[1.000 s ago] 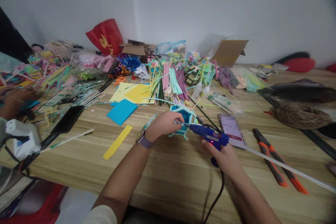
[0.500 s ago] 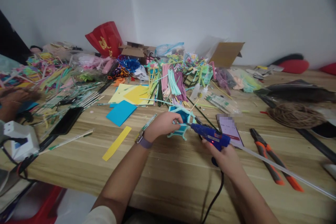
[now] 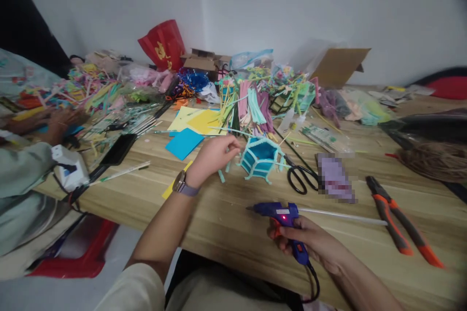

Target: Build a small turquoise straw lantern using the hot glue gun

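My right hand is wrapped round the handle of a blue hot glue gun, fingers by its orange trigger. A red light glows on its side, and a clear glue stick sticks out of its back. The nozzle points left, low over the table. A six-sided box of turquoise fuzzy stems and blue panels stands on short feet beyond the gun. Just left of its rim is my left hand, fingers curled together; whatever they pinch, if anything, is hidden. Short turquoise pieces lie below that hand.
Black scissors, a blurred-out phone and orange-handled pliers lie to the right. Blue paper is at the left; bundled stems are heaped behind. Another person's hands are at far left. A black cord hangs from the gun.
The glue gun has drawn back from the box towards me, its nozzle now away from it. My left hand has moved off the box to its left. The view has shifted.
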A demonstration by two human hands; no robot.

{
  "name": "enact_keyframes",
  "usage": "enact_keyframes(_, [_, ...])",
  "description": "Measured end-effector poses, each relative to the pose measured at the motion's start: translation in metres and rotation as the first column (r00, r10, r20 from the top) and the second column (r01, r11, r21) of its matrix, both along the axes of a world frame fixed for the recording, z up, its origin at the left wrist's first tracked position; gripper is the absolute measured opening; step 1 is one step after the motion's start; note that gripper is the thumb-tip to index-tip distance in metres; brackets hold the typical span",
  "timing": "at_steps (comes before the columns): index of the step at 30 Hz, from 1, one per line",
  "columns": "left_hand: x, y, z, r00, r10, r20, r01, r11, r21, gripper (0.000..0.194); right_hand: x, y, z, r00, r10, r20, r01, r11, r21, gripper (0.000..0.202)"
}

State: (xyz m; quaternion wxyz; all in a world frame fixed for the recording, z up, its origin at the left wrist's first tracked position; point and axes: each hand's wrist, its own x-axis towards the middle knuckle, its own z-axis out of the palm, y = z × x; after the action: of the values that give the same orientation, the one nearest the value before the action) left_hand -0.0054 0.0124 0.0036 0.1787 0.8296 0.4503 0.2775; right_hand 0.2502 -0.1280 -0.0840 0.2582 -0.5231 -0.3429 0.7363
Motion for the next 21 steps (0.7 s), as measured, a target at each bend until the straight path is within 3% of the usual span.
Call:
enact_keyframes(4, [-0.029,0.004,-0.041,0.921,-0.099,-0.376,0.077,0.994,-0.073,0.023,-0.001,0.01,-0.005,0.985,0.112,0.134,-0.107,0.993,-0.044,0.046])
enact_keyframes(7, [-0.039,0.007,-0.069,0.871,-0.114,-0.478,0.094,0.993,-0.064,0.029,-0.002,0.02,-0.007,0.945,0.232,0.229,-0.23,0.972,-0.036,0.054])
enact_keyframes(9, [-0.041,0.008,-0.078,0.862,-0.107,-0.495,0.106,0.994,-0.029,0.025,-0.003,0.025,-0.005,0.889,0.298,0.348,-0.32,0.947,0.007,0.057])
enact_keyframes(12, [-0.041,0.005,-0.074,0.859,-0.103,-0.502,0.132,0.991,0.022,0.019,-0.003,0.029,0.002,0.665,0.259,0.7,-0.484,0.864,0.14,0.055])
enact_keyframes(14, [-0.04,-0.001,-0.062,0.86,-0.112,-0.498,0.165,0.984,0.062,0.017,-0.001,0.03,0.011,0.453,0.149,0.879,-0.568,0.808,0.156,0.052])
enact_keyframes(16, [-0.035,-0.011,-0.045,0.853,-0.135,-0.505,0.217,0.971,0.106,0.017,-0.001,0.03,0.023,0.33,0.063,0.942,-0.584,0.797,0.151,0.047])
enact_keyframes(17, [-0.031,-0.016,-0.035,0.844,-0.161,-0.512,0.254,0.96,0.117,0.017,-0.003,0.032,0.03,0.333,0.022,0.943,-0.574,0.798,0.184,0.046])
enact_keyframes(18, [-0.025,-0.022,-0.026,0.831,-0.195,-0.521,0.3,0.946,0.125,0.017,-0.005,0.034,0.037,0.392,-0.019,0.92,-0.558,0.79,0.254,0.046])
enact_keyframes(21, [-0.004,-0.034,-0.002,0.8,-0.282,-0.53,0.435,0.881,0.187,0.021,-0.016,0.045,0.057,0.748,-0.062,0.66,-0.414,0.734,0.538,0.047])
